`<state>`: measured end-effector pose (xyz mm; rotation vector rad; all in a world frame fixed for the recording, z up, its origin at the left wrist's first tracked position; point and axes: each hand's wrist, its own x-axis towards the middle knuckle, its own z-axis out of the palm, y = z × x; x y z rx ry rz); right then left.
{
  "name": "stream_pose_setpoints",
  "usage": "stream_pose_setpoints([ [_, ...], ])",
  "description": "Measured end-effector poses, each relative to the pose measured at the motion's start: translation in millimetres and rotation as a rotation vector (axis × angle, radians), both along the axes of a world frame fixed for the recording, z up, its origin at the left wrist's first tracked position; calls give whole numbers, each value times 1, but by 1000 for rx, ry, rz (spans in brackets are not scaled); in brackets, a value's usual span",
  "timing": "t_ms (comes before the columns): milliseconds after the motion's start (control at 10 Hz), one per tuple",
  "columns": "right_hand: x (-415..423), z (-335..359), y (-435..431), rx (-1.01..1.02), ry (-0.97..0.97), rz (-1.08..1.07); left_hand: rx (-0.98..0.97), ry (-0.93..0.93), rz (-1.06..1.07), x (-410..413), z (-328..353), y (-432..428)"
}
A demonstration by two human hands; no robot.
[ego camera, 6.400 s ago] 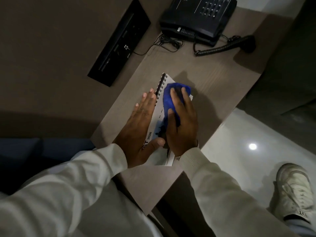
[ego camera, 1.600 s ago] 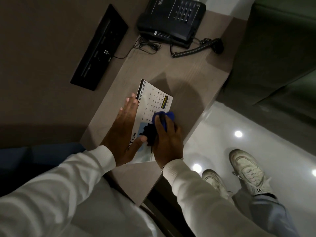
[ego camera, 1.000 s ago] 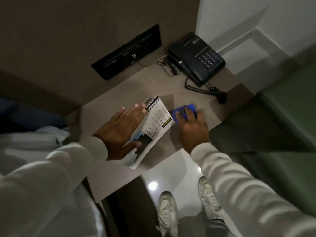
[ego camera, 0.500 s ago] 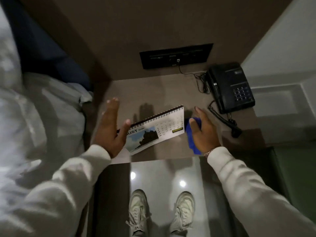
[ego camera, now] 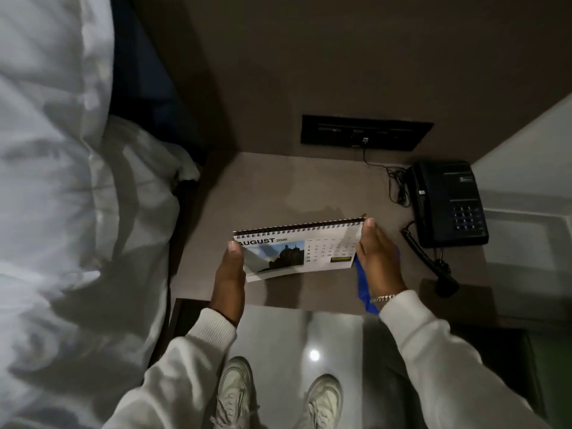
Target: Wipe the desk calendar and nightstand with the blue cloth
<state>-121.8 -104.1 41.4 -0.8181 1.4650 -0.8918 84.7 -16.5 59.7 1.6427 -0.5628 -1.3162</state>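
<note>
The spiral-bound desk calendar (ego camera: 297, 249), open at August with a building photo, is held up between both hands over the brown nightstand (ego camera: 278, 187). My left hand (ego camera: 230, 274) grips its left edge, thumb on the front. My right hand (ego camera: 376, 261) grips its right edge and also keeps the blue cloth (ego camera: 363, 289), which hangs down below the palm toward the wrist. Whether the calendar's lower edge touches the nightstand is not clear.
A black telephone (ego camera: 445, 202) sits at the nightstand's right, its handset (ego camera: 433, 264) off the cradle on a coiled cord. A black socket panel (ego camera: 365, 133) is on the wall behind. A bed with white linen (ego camera: 68, 196) borders the left. Glossy floor and my shoes (ego camera: 235, 394) lie below.
The calendar went from lying flat under the wiping cloth to being lifted and held by both hands. The cloth left the page and now hangs from my right hand. The view swung round.
</note>
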Motion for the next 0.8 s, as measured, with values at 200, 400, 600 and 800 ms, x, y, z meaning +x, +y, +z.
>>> stream_pose_setpoints([
  [200, 30, 3, -48, -57, -58, 18, -62, -9, -2, 50, 1, -82],
  [400, 68, 5, -120, -139, -36, 54, -74, -16, -14, 89, -12, -153],
  [600, 79, -12, -151, -77, -13, -35, -94, -62, -117, 105, -24, -184],
  [800, 74, 32, -137, -171, 106, -74, -84, -125, -104, 113, 2, -197],
])
